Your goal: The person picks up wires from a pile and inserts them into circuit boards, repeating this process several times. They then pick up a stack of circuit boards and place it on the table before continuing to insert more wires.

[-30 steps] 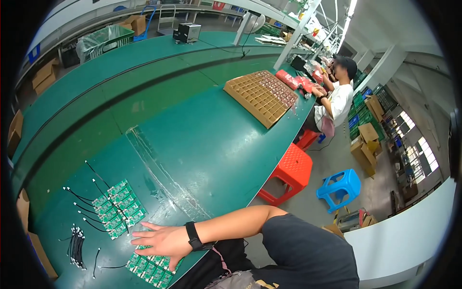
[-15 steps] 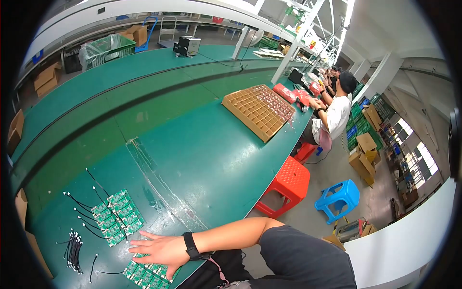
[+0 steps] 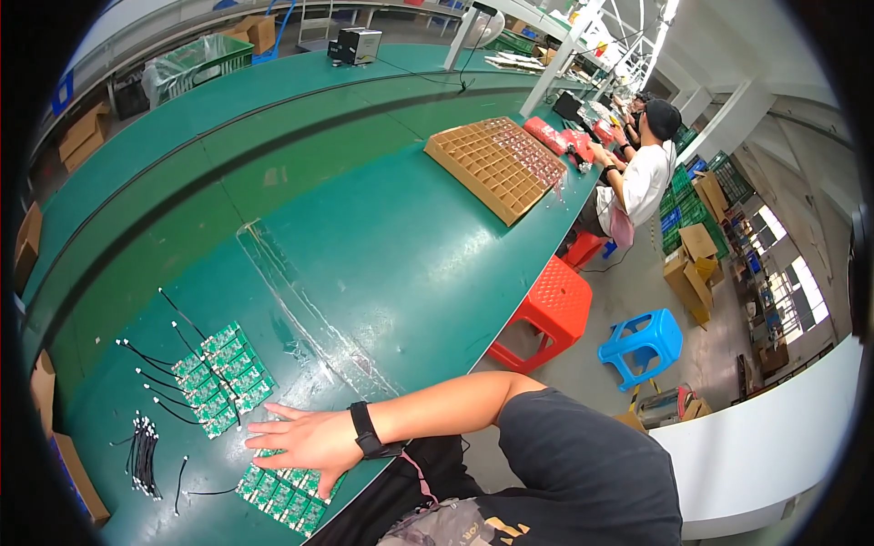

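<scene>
Head view: a cardboard tray (image 3: 469,187) divided into cells is being supported by the green workbench (image 3: 391,273), and small pinkish pieces are being held in many of its cells. A green crate (image 3: 233,64) beyond the far bench is being partly covered by clear plastic (image 3: 177,73); its contents cannot be made out. A carton (image 3: 78,473) at lower left is being cut off by the dark lens rim.

The right hand (image 3: 308,443) is being held palm down, fingers spread and unclenched, on the lower circuit-board panel (image 3: 280,498) near the bench edge, and part of that panel is being hidden. The upper circuit-board panel (image 3: 223,378), just beside the fingertips, is being crossed by black cable. A cable bundle (image 3: 143,458) is being kept to its lower left. The left hand's state cannot be told, as it is being left outside the frame.
</scene>
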Demonstrator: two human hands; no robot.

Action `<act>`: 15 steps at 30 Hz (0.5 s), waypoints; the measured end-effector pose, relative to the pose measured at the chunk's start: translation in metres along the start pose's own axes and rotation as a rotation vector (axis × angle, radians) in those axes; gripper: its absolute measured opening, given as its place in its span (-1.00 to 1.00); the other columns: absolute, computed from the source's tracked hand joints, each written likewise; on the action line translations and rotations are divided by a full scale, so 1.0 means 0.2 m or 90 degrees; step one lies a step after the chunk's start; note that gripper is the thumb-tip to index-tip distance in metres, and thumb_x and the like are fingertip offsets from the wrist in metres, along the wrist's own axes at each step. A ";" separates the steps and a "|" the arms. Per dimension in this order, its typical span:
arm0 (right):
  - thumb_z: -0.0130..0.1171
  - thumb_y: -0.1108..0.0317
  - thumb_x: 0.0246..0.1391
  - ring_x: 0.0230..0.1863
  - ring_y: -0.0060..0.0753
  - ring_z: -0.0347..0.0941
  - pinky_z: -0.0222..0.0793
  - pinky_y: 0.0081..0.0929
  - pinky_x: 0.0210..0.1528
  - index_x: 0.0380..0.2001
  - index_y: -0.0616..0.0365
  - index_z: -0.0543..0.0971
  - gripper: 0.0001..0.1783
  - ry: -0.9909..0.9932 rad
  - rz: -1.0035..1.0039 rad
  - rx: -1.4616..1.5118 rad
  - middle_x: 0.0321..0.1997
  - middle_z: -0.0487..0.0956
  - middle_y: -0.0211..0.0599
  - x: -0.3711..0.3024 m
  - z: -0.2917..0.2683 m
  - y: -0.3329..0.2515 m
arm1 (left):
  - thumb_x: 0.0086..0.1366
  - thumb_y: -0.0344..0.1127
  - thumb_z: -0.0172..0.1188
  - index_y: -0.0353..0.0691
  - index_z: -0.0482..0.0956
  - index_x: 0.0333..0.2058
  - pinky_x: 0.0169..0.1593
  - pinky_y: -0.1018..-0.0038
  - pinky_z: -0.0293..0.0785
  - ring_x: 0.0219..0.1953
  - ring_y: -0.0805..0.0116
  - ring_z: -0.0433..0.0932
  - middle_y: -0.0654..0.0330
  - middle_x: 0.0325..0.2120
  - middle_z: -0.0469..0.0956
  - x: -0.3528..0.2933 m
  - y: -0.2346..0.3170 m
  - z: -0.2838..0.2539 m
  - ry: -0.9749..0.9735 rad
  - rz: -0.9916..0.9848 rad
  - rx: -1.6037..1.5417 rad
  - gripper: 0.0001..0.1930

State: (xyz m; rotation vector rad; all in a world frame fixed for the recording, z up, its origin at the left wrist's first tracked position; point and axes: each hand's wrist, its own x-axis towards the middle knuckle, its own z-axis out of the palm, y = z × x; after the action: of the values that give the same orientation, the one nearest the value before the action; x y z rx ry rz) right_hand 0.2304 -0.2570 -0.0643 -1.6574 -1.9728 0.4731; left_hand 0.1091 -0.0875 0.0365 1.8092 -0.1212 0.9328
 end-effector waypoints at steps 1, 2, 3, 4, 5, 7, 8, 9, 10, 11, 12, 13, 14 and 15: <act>0.63 -0.22 -0.48 0.66 0.21 -0.20 -0.40 0.44 0.59 0.44 0.23 0.27 0.40 -0.008 0.006 -0.002 0.59 0.09 0.14 -0.01 0.00 -0.01 | 0.40 -0.34 0.14 -0.40 0.55 0.05 0.04 0.23 0.55 -0.14 0.12 0.66 -0.04 -0.19 0.66 0.01 -0.01 0.02 0.003 0.008 -0.014 -0.68; 0.63 -0.22 -0.47 0.66 0.21 -0.20 -0.40 0.44 0.59 0.44 0.23 0.27 0.40 -0.017 0.008 -0.006 0.59 0.08 0.14 -0.01 -0.02 0.00 | 0.40 -0.34 0.13 -0.40 0.54 0.05 0.05 0.23 0.55 -0.14 0.13 0.66 -0.04 -0.18 0.66 0.02 -0.02 0.03 0.009 0.019 -0.027 -0.67; 0.63 -0.22 -0.47 0.66 0.21 -0.20 -0.40 0.44 0.59 0.44 0.23 0.27 0.40 -0.020 0.008 -0.012 0.59 0.08 0.14 0.00 -0.02 0.00 | 0.40 -0.34 0.13 -0.41 0.54 0.05 0.05 0.23 0.55 -0.14 0.13 0.66 -0.04 -0.18 0.65 0.04 -0.02 0.05 0.015 0.031 -0.040 -0.67; 0.63 -0.22 -0.47 0.67 0.21 -0.21 -0.41 0.44 0.59 0.45 0.22 0.27 0.40 -0.016 0.005 -0.008 0.59 0.08 0.14 0.00 -0.01 -0.01 | 0.40 -0.34 0.12 -0.41 0.53 0.06 0.05 0.22 0.55 -0.13 0.13 0.65 -0.04 -0.18 0.65 0.05 -0.03 0.08 0.021 0.043 -0.053 -0.66; 0.63 -0.22 -0.47 0.67 0.20 -0.22 -0.41 0.43 0.60 0.45 0.22 0.26 0.40 -0.012 0.002 -0.004 0.59 0.08 0.14 0.01 0.00 -0.01 | 0.40 -0.34 0.12 -0.41 0.53 0.06 0.06 0.22 0.55 -0.13 0.13 0.65 -0.04 -0.17 0.65 0.07 -0.04 0.10 0.028 0.055 -0.066 -0.66; 0.63 -0.22 -0.46 0.67 0.20 -0.23 -0.41 0.43 0.60 0.45 0.22 0.26 0.40 -0.013 -0.002 -0.005 0.59 0.08 0.14 0.00 0.00 -0.02 | 0.40 -0.33 0.11 -0.41 0.52 0.07 0.07 0.22 0.54 -0.13 0.14 0.65 -0.04 -0.17 0.65 0.10 -0.05 0.15 0.041 0.079 -0.092 -0.65; 0.63 -0.22 -0.46 0.67 0.20 -0.23 -0.41 0.43 0.60 0.45 0.22 0.25 0.40 -0.014 0.004 -0.003 0.59 0.09 0.14 0.00 0.00 -0.02 | 0.40 -0.33 0.11 -0.41 0.51 0.08 0.07 0.22 0.54 -0.12 0.14 0.65 -0.04 -0.17 0.64 0.12 -0.06 0.17 0.049 0.090 -0.105 -0.65; 0.62 -0.21 -0.45 0.67 0.19 -0.24 -0.42 0.43 0.60 0.46 0.22 0.25 0.40 -0.015 0.009 -0.001 0.59 0.09 0.14 0.00 0.00 -0.03 | 0.40 -0.33 0.10 -0.42 0.51 0.08 0.07 0.22 0.54 -0.12 0.14 0.65 -0.04 -0.16 0.64 0.13 -0.07 0.19 0.055 0.101 -0.117 -0.64; 0.62 -0.21 -0.45 0.67 0.19 -0.25 -0.42 0.43 0.60 0.46 0.21 0.25 0.40 -0.016 0.015 0.002 0.59 0.09 0.14 -0.01 0.00 -0.03 | 0.40 -0.33 0.10 -0.42 0.50 0.09 0.08 0.22 0.54 -0.12 0.14 0.65 -0.04 -0.16 0.64 0.14 -0.08 0.21 0.061 0.111 -0.129 -0.64; 0.62 -0.21 -0.45 0.67 0.19 -0.25 -0.42 0.43 0.60 0.46 0.21 0.25 0.40 -0.019 0.015 -0.001 0.59 0.09 0.14 0.00 0.00 -0.03 | 0.40 -0.33 0.10 -0.42 0.50 0.09 0.08 0.22 0.54 -0.11 0.15 0.64 -0.04 -0.16 0.64 0.16 -0.09 0.24 0.067 0.121 -0.141 -0.63; 0.63 -0.21 -0.44 0.67 0.19 -0.24 -0.41 0.42 0.60 0.46 0.21 0.25 0.40 -0.014 0.016 0.003 0.59 0.09 0.14 0.01 0.01 -0.04 | 0.40 -0.33 0.09 -0.42 0.49 0.10 0.09 0.22 0.54 -0.11 0.15 0.64 -0.04 -0.16 0.64 0.16 -0.10 0.25 0.070 0.128 -0.152 -0.63; 0.63 -0.21 -0.44 0.67 0.19 -0.22 -0.41 0.42 0.60 0.46 0.21 0.24 0.39 -0.009 0.017 0.008 0.59 0.10 0.14 0.03 0.01 -0.05 | 0.40 -0.33 0.09 -0.42 0.49 0.10 0.09 0.22 0.53 -0.11 0.15 0.64 -0.04 -0.15 0.63 0.17 -0.10 0.27 0.072 0.133 -0.162 -0.62; 0.63 -0.21 -0.44 0.67 0.19 -0.21 -0.40 0.41 0.60 0.46 0.21 0.24 0.39 -0.002 0.017 0.015 0.59 0.10 0.14 0.04 0.02 -0.06 | 0.40 -0.33 0.08 -0.43 0.48 0.11 0.10 0.21 0.53 -0.11 0.15 0.64 -0.04 -0.15 0.63 0.18 -0.11 0.29 0.072 0.138 -0.170 -0.62; 0.63 -0.21 -0.44 0.67 0.19 -0.21 -0.40 0.41 0.60 0.46 0.21 0.24 0.39 0.000 0.015 0.022 0.59 0.10 0.14 0.04 0.00 -0.05 | 0.40 -0.33 0.08 -0.43 0.48 0.11 0.10 0.21 0.53 -0.10 0.15 0.64 -0.04 -0.15 0.63 0.19 -0.12 0.29 0.071 0.141 -0.176 -0.62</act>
State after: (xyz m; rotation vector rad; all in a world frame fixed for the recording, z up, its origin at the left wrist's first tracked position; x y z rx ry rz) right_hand 0.2205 -0.2519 -0.0577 -1.6609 -1.9359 0.5125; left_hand 0.1782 -0.1131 0.0347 1.5054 -0.3684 1.1129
